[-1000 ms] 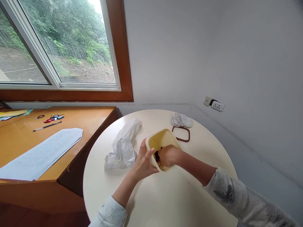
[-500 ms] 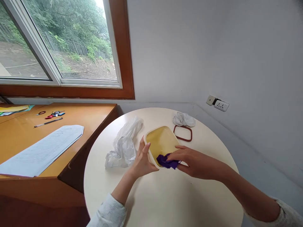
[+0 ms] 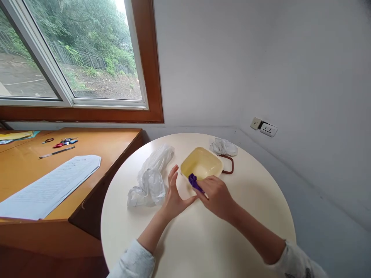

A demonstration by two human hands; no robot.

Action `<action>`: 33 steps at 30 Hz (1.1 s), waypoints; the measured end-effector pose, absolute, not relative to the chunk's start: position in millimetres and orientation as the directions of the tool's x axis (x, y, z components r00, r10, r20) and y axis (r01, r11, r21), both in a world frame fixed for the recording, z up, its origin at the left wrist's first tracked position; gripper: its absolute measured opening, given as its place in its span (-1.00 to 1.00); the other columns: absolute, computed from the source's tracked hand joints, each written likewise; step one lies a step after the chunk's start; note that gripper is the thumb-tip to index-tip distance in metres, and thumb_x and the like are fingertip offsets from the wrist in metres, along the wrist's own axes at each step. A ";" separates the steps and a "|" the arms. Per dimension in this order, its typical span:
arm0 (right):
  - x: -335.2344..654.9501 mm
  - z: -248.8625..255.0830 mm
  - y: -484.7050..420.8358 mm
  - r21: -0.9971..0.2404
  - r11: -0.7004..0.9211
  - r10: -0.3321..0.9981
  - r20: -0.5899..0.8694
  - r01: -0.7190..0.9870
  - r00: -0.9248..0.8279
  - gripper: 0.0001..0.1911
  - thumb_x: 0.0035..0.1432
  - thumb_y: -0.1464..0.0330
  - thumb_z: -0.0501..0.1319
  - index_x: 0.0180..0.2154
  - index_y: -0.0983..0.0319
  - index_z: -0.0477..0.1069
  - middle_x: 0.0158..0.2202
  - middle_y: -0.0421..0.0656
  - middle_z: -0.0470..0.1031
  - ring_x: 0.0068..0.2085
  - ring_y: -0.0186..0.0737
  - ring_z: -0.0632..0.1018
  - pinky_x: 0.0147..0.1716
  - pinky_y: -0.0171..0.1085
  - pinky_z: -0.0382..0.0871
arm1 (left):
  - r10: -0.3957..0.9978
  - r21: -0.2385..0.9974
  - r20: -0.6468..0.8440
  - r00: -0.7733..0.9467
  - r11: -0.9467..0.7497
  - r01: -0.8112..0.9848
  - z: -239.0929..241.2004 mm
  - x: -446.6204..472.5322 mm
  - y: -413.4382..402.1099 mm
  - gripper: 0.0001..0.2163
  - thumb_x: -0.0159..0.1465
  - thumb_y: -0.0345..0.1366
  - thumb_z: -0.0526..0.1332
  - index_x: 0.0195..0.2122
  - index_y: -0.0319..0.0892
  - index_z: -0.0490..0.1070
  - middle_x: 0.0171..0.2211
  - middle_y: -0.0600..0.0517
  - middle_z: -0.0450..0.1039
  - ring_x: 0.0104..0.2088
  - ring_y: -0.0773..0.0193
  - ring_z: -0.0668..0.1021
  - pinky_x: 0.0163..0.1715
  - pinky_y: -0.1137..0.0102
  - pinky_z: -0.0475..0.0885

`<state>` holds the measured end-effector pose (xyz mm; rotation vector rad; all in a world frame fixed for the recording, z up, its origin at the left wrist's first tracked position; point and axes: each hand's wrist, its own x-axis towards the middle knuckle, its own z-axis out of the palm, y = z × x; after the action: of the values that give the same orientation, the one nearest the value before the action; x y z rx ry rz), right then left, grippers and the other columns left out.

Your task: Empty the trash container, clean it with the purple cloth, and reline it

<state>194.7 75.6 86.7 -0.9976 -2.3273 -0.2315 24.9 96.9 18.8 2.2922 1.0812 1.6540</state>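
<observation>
A broad stretch of the round tabletop (image 3: 255, 200) lies between the right hand (image 3: 218, 195) and the right edge; leftward, a plastic bag (image 3: 153, 177) narrows the room beside the left hand (image 3: 175, 200), whose fingers spread wide. The yellow container (image 3: 203, 164) sits beyond the hands, toward the far edge, opening upward, one corner pointing left. The right fingers pinch a purple cloth (image 3: 193, 180) at its near side, the cloth's long axis slanting far-left to near-right.
</observation>
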 end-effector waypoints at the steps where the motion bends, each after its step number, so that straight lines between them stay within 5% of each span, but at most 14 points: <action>1: 185.1 82.0 74.1 -0.059 0.697 0.595 0.602 0.714 -0.532 -0.75 0.21 0.44 -0.01 -0.46 0.27 0.36 -0.56 -0.16 0.44 -0.49 -0.30 0.41 -0.34 -0.28 0.21 | 0.599 0.469 0.789 0.133 -0.729 0.499 14.5 27.0 96.2 0.02 -0.06 -0.36 0.38 0.26 -0.01 -0.37 0.24 -0.27 -0.18 0.26 -0.12 0.03 0.10 -0.09 0.15; 8: 153.8 80.8 57.9 -0.159 0.690 0.650 0.566 0.706 -0.507 -0.79 0.18 0.44 -0.02 -0.32 0.28 0.39 -0.50 -0.15 0.48 -0.47 -0.28 0.42 -0.41 -0.28 0.14 | 0.509 0.406 0.860 0.045 -0.733 0.545 8.9 24.6 98.5 -0.09 0.04 -0.41 0.28 0.26 0.06 -0.34 0.17 -0.18 -0.02 0.17 -0.03 0.20 0.05 -0.05 0.24; 12: 164.1 106.2 63.0 -0.245 0.571 0.821 0.144 0.784 -0.553 -0.68 0.24 0.37 -0.10 -0.32 0.22 0.41 -0.44 -0.15 0.51 -0.47 -0.28 0.45 -0.50 -0.32 0.13 | 0.481 0.345 0.865 0.140 -0.775 0.530 23.2 24.4 97.5 -0.06 -0.02 -0.43 0.32 0.24 0.12 -0.31 0.21 -0.18 -0.16 0.22 -0.06 0.10 0.02 -0.02 0.27; 15: 168.2 113.6 81.1 -0.164 0.558 0.790 -0.194 0.813 -0.582 -0.70 0.19 0.37 -0.06 -0.36 0.21 0.43 -0.41 -0.14 0.53 -0.45 -0.24 0.49 -0.56 -0.33 0.12 | 0.465 0.293 0.850 0.246 -0.806 0.514 29.1 27.4 94.1 -0.01 -0.08 -0.41 0.38 0.22 0.20 -0.28 0.25 -0.16 -0.25 0.23 -0.12 0.07 0.00 0.00 0.29; 18: 164.8 105.6 103.0 -0.070 0.563 0.753 -0.367 0.823 -0.546 -0.78 0.12 0.37 0.04 -0.28 0.21 0.45 -0.27 -0.10 0.55 -0.32 -0.14 0.53 -0.50 -0.30 0.23 | 0.450 0.260 0.842 0.298 -0.822 0.506 30.6 29.8 91.4 0.02 -0.13 -0.33 0.43 0.21 0.23 -0.28 0.26 -0.16 -0.27 0.22 -0.16 0.08 -0.01 -0.01 0.29; 23: 155.1 96.9 116.9 0.048 0.512 0.804 -0.377 0.857 -0.459 -0.78 0.03 0.42 0.14 -0.25 0.28 0.47 -0.20 0.05 0.53 -0.16 0.07 0.52 -0.31 -0.12 0.32 | 0.453 0.250 0.830 0.325 -0.824 0.509 32.6 30.0 90.6 0.01 -0.10 -0.29 0.43 0.21 0.25 -0.29 0.25 -0.16 -0.26 0.23 -0.16 0.06 0.01 -0.04 0.26; 28: 165.7 121.2 99.4 0.094 0.482 0.840 -0.330 0.871 -0.430 -0.79 0.04 0.44 0.10 -0.32 0.33 0.48 -0.32 0.07 0.54 -0.28 0.05 0.53 -0.36 -0.12 0.31 | 0.494 0.307 0.818 0.295 -0.808 0.502 31.1 25.8 93.4 0.04 -0.11 -0.27 0.43 0.22 0.18 -0.33 0.25 -0.19 -0.26 0.24 -0.15 0.03 0.03 -0.02 0.26; 33: 197.0 145.6 72.8 -0.291 0.622 0.723 -0.143 0.727 -0.676 -0.72 0.11 0.46 -0.02 -0.37 0.24 0.47 -0.37 -0.10 0.54 -0.37 -0.20 0.50 -0.41 -0.29 0.26 | 0.537 0.374 0.817 0.210 -0.771 0.515 26.7 21.1 96.5 0.04 -0.11 -0.25 0.43 0.24 0.10 -0.33 0.21 -0.22 -0.16 0.22 -0.11 0.11 -0.03 0.03 0.34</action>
<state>197.0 72.8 145.6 -1.2699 -2.8397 0.5178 21.1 96.5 26.7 2.4275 1.0561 1.6530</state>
